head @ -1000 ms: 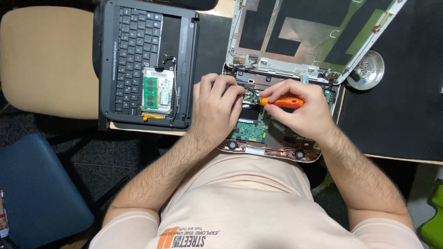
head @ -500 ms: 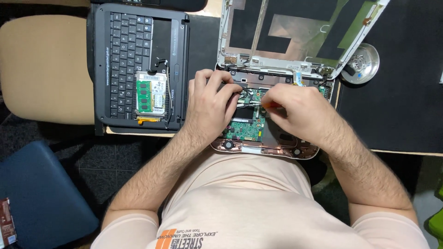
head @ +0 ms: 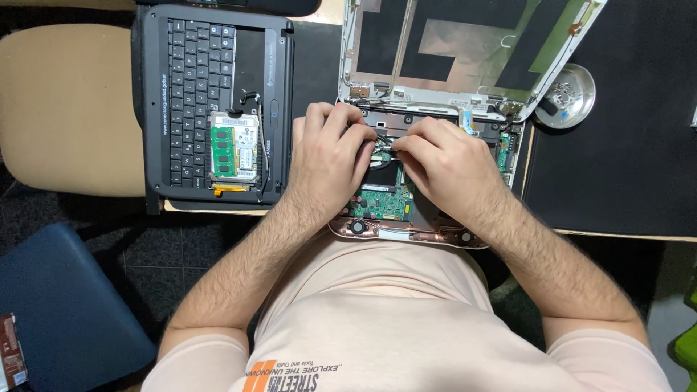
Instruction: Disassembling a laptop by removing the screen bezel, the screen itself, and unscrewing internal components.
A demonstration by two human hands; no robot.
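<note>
We see the opened laptop base [head: 406,210] on the surface already stripped, its green board bare, while our left hand [head: 330,163] and right hand [head: 443,167] pinch a small black cable [head: 383,149] there, not yet freed.

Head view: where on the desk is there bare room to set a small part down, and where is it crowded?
Bare patches: the black mat right of the open laptop base, below the metal dish; also the dark strip between the keyboard panel and the lid. Crowded: over the green board, where the left hand and right hand meet.
</note>
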